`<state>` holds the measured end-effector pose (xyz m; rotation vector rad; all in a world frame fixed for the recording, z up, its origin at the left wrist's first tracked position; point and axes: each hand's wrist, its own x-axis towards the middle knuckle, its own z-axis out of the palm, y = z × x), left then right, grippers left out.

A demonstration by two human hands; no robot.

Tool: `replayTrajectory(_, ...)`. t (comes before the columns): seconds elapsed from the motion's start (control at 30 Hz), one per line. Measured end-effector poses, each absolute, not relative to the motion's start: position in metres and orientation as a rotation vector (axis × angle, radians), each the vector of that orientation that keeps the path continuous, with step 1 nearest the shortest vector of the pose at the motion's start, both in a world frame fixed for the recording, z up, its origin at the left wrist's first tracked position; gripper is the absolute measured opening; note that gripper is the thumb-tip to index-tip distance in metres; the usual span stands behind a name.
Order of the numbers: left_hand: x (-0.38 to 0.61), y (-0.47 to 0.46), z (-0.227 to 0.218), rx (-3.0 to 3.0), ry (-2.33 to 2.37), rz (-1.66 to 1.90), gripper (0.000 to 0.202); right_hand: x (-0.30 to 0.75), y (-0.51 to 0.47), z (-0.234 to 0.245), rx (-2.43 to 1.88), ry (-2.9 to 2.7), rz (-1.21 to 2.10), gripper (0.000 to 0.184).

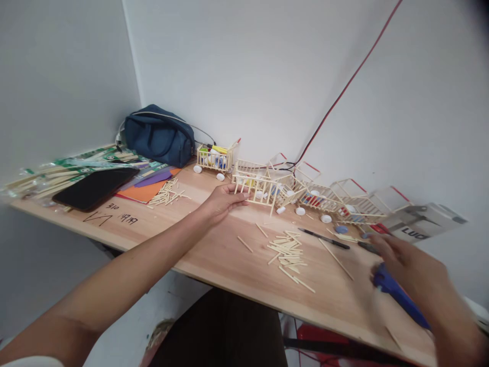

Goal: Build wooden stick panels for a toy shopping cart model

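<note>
Pinched in the fingers of my left hand (225,204) is a small open basket frame (255,189) made of thin wooden sticks, its side facing me. Motion smears my right hand (414,265) over the right end of the table, so its grip cannot be made out. Beside and partly under that hand is a blue tool (401,298) that looks like a glue gun. A loose pile of short cut sticks (288,250) lies between the hands. A black pen (324,238) rests behind the pile, with a blue disc (341,230) further back.
Along the wall stand several stick-built mini carts (214,159) with white wheels and colourful contents. A grey box (424,223) leans at the back right. On the left are a dark blue bag (158,135), a black phone (95,188), orange paper (147,191), bagged sticks (46,183) and another stick heap (168,192).
</note>
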<state>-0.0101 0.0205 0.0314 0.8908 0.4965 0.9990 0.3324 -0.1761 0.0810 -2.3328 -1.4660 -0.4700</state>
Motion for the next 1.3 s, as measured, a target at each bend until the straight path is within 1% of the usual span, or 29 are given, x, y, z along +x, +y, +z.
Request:
replayTrajectory(0.03,-0.01,0.02,0.032,0.893,0.496,0.999,0.025,0.313,-0.163,0.08,-2.266,-1.483,-0.314,0.04)
replayTrajectory(0.13,-0.011,0.02,0.031,0.904,0.493,0.995,0.026,0.262,-0.125,0.066,-1.856,-1.45,0.139,0.053)
replayTrajectory(0.2,-0.01,0.021,0.029,0.917,0.492,0.994,0.026,0.235,-0.1,0.056,-1.686,-1.434,0.324,0.054)
replayTrajectory(0.27,-0.01,0.023,0.027,0.924,0.489,1.001,0.027,0.215,-0.079,0.047,-1.575,-1.421,0.411,0.052)
replayTrajectory(0.43,-0.01,0.027,0.023,0.938,0.474,1.027,0.03,0.194,-0.05,0.038,-1.495,-1.361,0.463,0.048)
replayTrajectory(0.7,-0.004,0.027,0.017,0.99,0.509,1.015,0.033,0.19,-0.043,0.023,-1.404,-1.315,0.497,0.037)
replayTrajectory(0.9,-0.003,0.025,0.016,1.093,0.592,1.007,0.033,0.188,-0.04,0.014,-1.362,-1.3,0.469,0.036)
replayTrajectory(1.3,-0.001,0.026,0.01,1.24,0.722,1.028,0.038,0.188,-0.042,0.006,-1.425,-1.335,0.408,0.034)
